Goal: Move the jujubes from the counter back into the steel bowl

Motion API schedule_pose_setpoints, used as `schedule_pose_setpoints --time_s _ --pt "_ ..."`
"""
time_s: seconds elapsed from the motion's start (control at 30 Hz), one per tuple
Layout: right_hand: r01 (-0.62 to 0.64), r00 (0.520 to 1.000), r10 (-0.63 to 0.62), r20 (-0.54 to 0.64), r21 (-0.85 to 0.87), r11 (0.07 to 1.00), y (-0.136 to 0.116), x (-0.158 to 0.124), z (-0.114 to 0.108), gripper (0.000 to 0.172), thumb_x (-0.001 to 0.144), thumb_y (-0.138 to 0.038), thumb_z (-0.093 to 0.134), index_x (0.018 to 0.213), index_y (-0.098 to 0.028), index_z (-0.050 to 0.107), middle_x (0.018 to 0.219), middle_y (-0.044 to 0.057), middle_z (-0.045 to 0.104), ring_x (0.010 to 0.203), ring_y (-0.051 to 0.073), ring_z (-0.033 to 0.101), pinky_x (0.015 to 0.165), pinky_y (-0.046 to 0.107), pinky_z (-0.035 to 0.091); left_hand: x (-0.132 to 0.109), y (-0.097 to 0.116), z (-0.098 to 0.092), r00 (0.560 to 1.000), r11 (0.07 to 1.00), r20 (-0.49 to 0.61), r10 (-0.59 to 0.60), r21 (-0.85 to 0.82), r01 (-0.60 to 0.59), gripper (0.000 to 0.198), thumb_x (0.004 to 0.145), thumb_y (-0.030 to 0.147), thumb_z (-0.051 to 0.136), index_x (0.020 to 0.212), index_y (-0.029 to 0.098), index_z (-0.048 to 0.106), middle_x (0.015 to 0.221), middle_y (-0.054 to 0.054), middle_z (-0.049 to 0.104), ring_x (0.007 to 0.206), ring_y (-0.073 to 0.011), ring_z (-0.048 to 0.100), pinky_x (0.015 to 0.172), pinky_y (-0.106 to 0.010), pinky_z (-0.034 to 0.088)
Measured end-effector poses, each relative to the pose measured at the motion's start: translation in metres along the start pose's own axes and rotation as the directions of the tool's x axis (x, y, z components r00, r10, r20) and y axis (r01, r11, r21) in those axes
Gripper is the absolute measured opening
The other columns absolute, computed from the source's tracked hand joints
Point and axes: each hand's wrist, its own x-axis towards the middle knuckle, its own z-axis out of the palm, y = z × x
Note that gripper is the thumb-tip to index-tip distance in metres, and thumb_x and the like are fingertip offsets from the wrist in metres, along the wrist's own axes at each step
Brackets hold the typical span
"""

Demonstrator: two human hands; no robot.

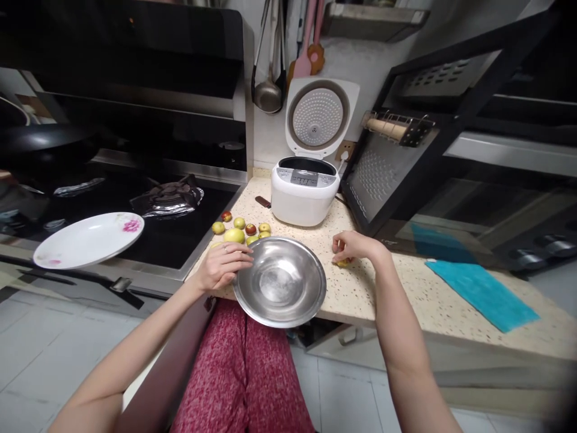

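Note:
A shallow stainless steel bowl (282,282) sits at the front of the counter, its near rim reaching past the edge; nothing lies inside it. My left hand (225,264) lies over the bowl's left rim with its fingers stretched out, beside the fruit. Behind that hand is a loose group of small green and reddish jujubes (250,229), with one larger green fruit (234,236) among them. Right of the bowl, my right hand (353,246) has its fingers closed at the countertop around a small yellowish jujube (342,263), mostly hidden beneath them.
A white rice cooker (304,195) stands behind the bowl, lid raised. The oval plate (90,240) rests at the stove's front edge, left. A teal cloth (484,291) lies at right before the oven (496,198). Ladles (268,95) hang on the wall.

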Motion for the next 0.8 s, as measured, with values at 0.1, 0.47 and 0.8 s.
schedule_pose_setpoints --time_s 0.1,0.47,0.8 --pt "0.086 0.994 -0.082 0.067 -0.048 0.995 -0.003 0.0 -0.002 0.036 0.048 -0.026 0.096 0.063 -0.018 0.064 0.059 0.001 0.069 0.054 0.016 0.064 0.049 0.023 0.047 0.003 0.003 -0.002 1.0 1.0 0.022 0.01 0.024 -0.01 0.059 0.109 0.047 0.024 0.112 0.02 0.077 0.102 -0.008 0.081 0.112 -0.0246 0.073 0.096 -0.04 0.056" --pt "0.798 0.593 -0.796 -0.12 0.223 0.56 -0.082 -0.023 0.049 0.035 0.084 -0.045 0.082 0.106 -0.02 0.072 0.112 0.009 0.073 0.107 0.024 0.069 0.098 0.04 0.056 0.009 0.007 -0.006 0.997 0.998 0.078 -0.02 0.055 0.015 0.066 0.11 0.048 0.018 0.108 0.02 0.078 0.102 -0.008 0.082 0.112 -0.024 0.073 0.098 -0.04 0.055" --pt "0.858 0.498 -0.861 0.101 0.089 0.506 -0.083 -0.014 0.075 0.022 0.094 -0.038 0.074 0.107 -0.02 0.07 0.107 0.007 0.072 0.099 0.022 0.067 0.092 0.037 0.052 0.014 0.005 -0.004 0.737 0.805 -0.392 -0.551 -0.015 0.594 0.036 0.108 0.033 0.04 0.131 0.021 0.066 0.125 -0.01 0.073 0.119 -0.0243 0.068 0.106 -0.043 0.052"
